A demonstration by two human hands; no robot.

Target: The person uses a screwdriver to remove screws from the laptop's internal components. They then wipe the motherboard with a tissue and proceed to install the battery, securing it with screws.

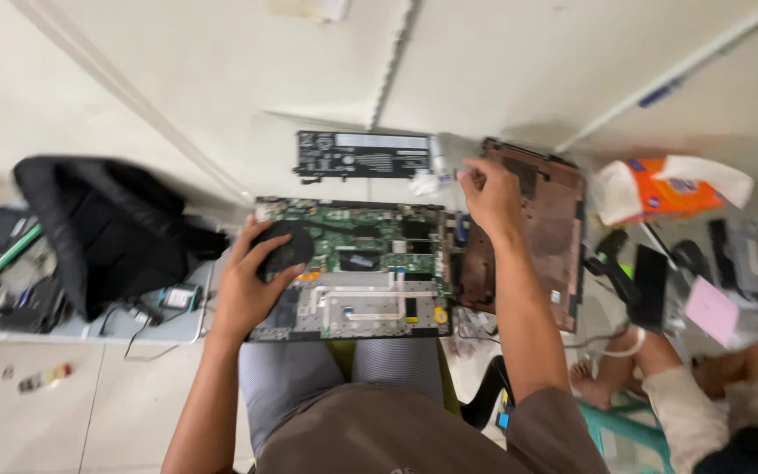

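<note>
An opened laptop base [370, 303] with its green circuit board exposed lies across my knees. My left hand [252, 285] rests on its left side, fingers around the black round fan [284, 247]. My right hand [489, 195] is raised beyond the laptop's right edge, fingers pinched together over the brown bottom cover [546, 228]; whether something small sits between the fingertips is too blurred to tell. A flat black battery pack [361, 155] lies on the floor beyond the laptop.
A black bag [103, 228] lies on a tray of tools [2, 290] at left. An orange and white pack with tissue [660, 189], black tools [642, 276] and a pink note [711, 309] are at right. Another person's foot and leg [651, 373] are at lower right.
</note>
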